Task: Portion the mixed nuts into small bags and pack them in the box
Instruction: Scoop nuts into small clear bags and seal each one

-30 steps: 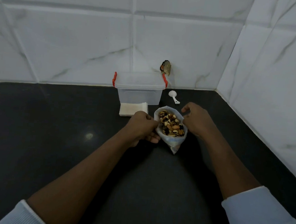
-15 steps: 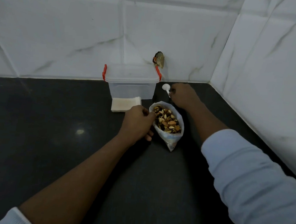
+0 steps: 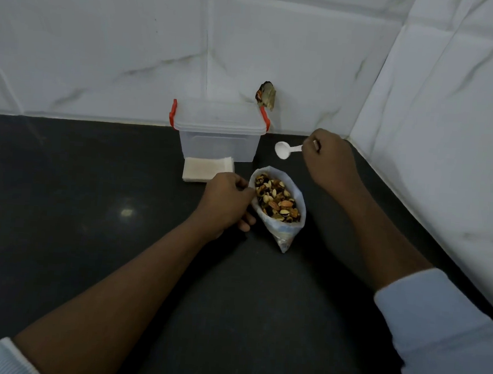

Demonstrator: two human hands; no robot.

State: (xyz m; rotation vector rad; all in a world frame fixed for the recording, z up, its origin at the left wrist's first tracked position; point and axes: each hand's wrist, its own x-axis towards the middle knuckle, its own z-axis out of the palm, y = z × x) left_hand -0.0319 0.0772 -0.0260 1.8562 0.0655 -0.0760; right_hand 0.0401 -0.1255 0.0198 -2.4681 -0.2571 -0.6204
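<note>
R hand now pinches the small white plastic scoop, lifted off the counter. L hand clamps the rim of the clear plastic bag of mixed nuts, near R fingers; scooping prob. next.

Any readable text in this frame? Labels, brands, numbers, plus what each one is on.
No text can be read.
On the nut bag: faint bluish print near the lower tip, too blurred to read.
On the lidded box: no label visible.
On the spoon: no marking visible.
On the small object on the wall: orange and brown patches, too small to tell if they are words.
</note>
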